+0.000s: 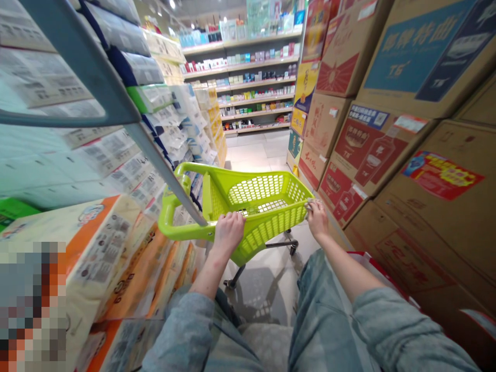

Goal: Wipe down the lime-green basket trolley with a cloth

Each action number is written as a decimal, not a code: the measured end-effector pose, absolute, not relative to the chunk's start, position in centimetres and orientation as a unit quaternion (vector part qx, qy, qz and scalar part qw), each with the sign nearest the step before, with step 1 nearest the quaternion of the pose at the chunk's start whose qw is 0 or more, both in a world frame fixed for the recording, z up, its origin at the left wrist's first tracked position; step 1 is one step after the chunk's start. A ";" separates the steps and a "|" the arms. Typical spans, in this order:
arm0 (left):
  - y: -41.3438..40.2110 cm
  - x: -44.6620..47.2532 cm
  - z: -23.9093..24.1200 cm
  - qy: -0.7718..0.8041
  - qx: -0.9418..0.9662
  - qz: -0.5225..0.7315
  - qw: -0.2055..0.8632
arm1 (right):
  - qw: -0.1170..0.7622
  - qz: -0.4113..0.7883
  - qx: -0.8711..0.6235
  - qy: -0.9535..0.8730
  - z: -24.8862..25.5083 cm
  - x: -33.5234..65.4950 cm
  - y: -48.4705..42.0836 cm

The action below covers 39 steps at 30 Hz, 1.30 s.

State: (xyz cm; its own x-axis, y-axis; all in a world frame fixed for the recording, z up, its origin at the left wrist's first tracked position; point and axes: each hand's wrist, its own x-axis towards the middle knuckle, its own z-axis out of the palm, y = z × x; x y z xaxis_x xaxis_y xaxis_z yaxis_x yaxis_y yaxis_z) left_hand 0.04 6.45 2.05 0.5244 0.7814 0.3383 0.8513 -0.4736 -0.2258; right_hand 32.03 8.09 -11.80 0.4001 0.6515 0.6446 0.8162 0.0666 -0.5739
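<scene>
A lime-green plastic shopping cart stands sideways in front of me, its handle to the left. My left hand is closed over the near rim, beside the base of a grey pole. At the right end of the cart, my right hand is closed on a small greyish crumpled cloth pressed against the rim corner. Part of that cloth is hidden under my fingers. No goods show inside the visible part of the slatted basket. The pole rises from the cart to a large grey frame at upper left.
Tall stacks of cardboard boxes line the right side. Packs of tissue paper are piled high on the left. Shelves of small products cross the far end of the tiled aisle. Black cart wheels rest on the floor.
</scene>
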 end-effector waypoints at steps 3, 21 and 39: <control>6.1 0.3 2.2 -0.481 -0.852 -0.097 0.181 | 0.507 -0.066 -0.707 -0.488 -12.4 32.3 8.8; 5.6 1.1 1.9 -0.497 -0.839 -0.102 0.197 | 0.602 0.099 -0.650 -0.453 -12.3 22.4 6.8; 5.7 1.1 1.7 -0.492 -0.839 -0.110 0.206 | 0.554 0.076 -0.698 -0.449 -14.4 24.1 7.8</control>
